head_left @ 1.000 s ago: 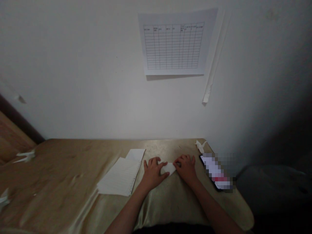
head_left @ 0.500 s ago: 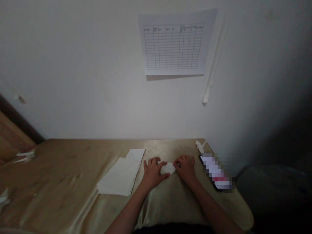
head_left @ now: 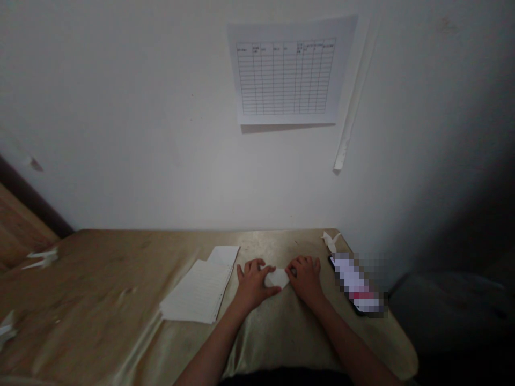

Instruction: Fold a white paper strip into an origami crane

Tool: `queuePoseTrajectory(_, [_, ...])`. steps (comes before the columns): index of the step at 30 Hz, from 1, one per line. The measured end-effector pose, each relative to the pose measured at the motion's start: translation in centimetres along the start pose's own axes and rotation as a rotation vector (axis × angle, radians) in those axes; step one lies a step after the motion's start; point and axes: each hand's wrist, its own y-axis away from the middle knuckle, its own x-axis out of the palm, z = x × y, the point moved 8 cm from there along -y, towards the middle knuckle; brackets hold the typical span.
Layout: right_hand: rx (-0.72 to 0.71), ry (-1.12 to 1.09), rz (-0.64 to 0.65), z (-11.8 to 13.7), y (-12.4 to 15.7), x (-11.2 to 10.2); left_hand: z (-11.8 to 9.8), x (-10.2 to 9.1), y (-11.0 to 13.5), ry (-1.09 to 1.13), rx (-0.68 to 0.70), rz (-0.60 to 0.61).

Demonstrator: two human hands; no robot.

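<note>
A small folded white paper [head_left: 278,277] lies on the tan table [head_left: 104,289] between both hands. My left hand [head_left: 252,283] rests on its left side, fingers curled and thumb pressed along its lower edge. On the right edge of the paper my right hand [head_left: 307,277] presses with curled fingers. Both hands hold the paper down flat against the table.
A stack of lined white sheets [head_left: 199,290] lies left of my left hand. A phone [head_left: 356,286] lies to the right, with a small folded paper shape [head_left: 330,239] behind it. Paper scraps [head_left: 40,258] sit at the far left. A printed grid sheet [head_left: 286,75] hangs on the wall.
Both hands have stayed on the folded paper, shifting only slightly closer over it. Nothing else has moved.
</note>
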Motion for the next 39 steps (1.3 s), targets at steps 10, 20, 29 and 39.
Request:
queuePoseTrajectory(10, [-0.006,0.029,0.011,0.3,0.2,0.0,-0.1,-0.1,0.1,0.023,0.007,-0.005])
queuePoseTrajectory(20, [-0.019,0.07,0.0,0.9,-0.2,-0.7,-1.3,-0.3,0.3,-0.006,0.0,-0.044])
queuePoseTrajectory(29, [-0.012,0.1,0.014,1.0,-0.1,-0.5,-1.4,-0.1,0.3,-0.026,0.008,0.007])
queuePoseTrajectory(39, [0.026,0.122,0.015,0.6,-0.1,-0.2,-1.4,-0.1,0.2,-0.065,-0.007,0.018])
